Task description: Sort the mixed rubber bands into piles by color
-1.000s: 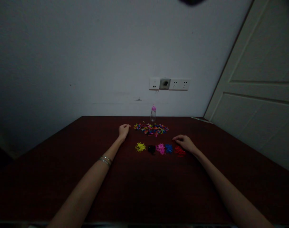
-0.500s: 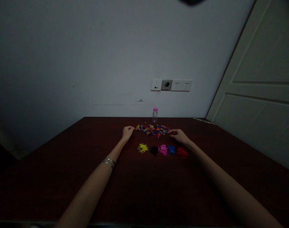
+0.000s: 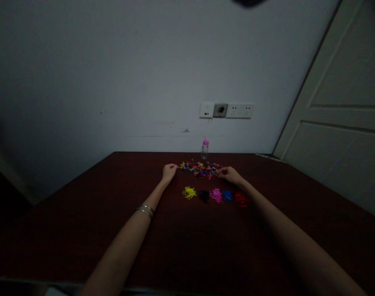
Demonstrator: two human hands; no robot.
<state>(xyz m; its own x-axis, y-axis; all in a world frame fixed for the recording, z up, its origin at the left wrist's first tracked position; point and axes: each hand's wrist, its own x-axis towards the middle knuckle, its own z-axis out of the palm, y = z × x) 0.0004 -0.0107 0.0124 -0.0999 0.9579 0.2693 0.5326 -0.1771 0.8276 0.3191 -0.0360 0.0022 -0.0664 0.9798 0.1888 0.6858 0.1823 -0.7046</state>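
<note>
Over the last 1 second the right hand [image 3: 231,175] has moved from just behind the red bunch [image 3: 241,199] to the right edge of the mixed pile [image 3: 201,168] of coloured bands, so both hands now work there, beyond the 5 single-colour bunches on the desk [image 3: 181,242]. Its fingers are nearly closed; the left hand [image 3: 168,171], loosely curled, is just beside the pile's left edge. I cannot tell whether either grips a band. Behind stands 1 pink-capped clear bottle [image 3: 205,149], contents too dim to tell.
</note>
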